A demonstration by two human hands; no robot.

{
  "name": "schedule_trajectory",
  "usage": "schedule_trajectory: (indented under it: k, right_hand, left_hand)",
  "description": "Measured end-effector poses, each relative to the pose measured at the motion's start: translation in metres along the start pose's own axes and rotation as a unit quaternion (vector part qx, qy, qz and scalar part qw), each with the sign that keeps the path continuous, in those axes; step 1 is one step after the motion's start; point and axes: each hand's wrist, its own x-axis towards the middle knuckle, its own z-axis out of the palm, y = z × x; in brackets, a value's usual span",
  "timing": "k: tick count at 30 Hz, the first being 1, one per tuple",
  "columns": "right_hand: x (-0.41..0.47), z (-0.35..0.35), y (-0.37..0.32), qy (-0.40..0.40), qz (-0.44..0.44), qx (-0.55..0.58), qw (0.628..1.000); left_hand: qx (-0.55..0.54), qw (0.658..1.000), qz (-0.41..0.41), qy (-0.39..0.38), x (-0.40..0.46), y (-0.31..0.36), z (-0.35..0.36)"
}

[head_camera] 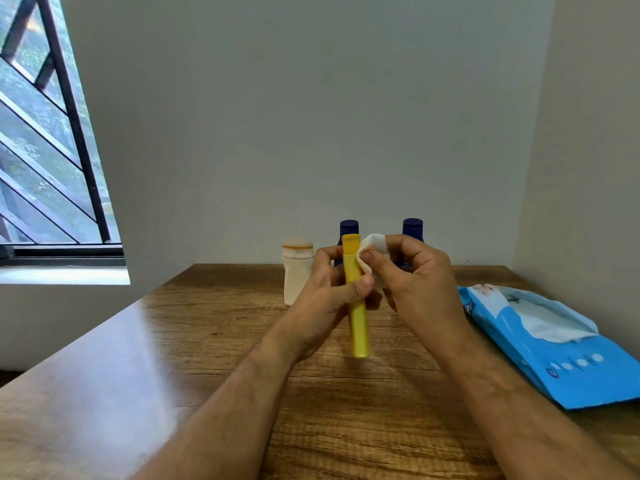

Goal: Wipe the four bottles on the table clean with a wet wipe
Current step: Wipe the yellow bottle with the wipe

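My left hand [327, 299] grips a slim yellow bottle [357, 320] upright above the wooden table [173, 358], fingers curled round its middle. My right hand [412, 282] pinches a white wet wipe [375, 245] against the bottle's upper right side, near its top. Behind the hands, a cream bottle [296, 271] stands at the table's far edge. Two dark blue bottles [349, 228] [412, 228] stand to its right, with only their caps and a little of their bodies showing above my hands.
An open blue pack of wet wipes [554, 348] lies on the table's right side, a white wipe poking from its opening. A wall runs behind the table and another to the right. A barred window [45, 133] is at the left.
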Motion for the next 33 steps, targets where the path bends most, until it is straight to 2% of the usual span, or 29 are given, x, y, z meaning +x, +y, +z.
schedule_trajectory:
  k: [3, 9, 16, 22, 29, 33]
  right_hand:
    - [0.002, -0.001, 0.000, 0.003, -0.010, -0.003, 1.000]
    - [0.006, -0.003, 0.007, 0.039, 0.049, -0.014, 0.998]
    - [0.003, -0.001, 0.003, 0.028, 0.009, -0.017, 0.999]
    - [0.010, -0.005, 0.012, 0.069, 0.093, -0.002, 0.993]
    - [0.006, 0.000, 0.007, 0.008, 0.056, 0.027, 0.998]
    - [0.009, -0.002, 0.012, 0.075, 0.070, 0.027, 0.994]
  left_hand:
    - [0.016, 1.000, 0.007, -0.006, 0.000, 0.000, 0.001]
    - [-0.014, 1.000, 0.000, -0.024, 0.000, 0.000, 0.001]
    - [-0.022, 1.000, 0.006, -0.018, 0.001, -0.001, -0.002]
    - [-0.078, 0.997, 0.004, -0.028, 0.000, 0.003, 0.003]
    - [-0.092, 0.996, 0.018, -0.001, -0.001, 0.008, 0.002]
    - [-0.102, 0.995, 0.019, 0.011, -0.001, 0.007, 0.000]
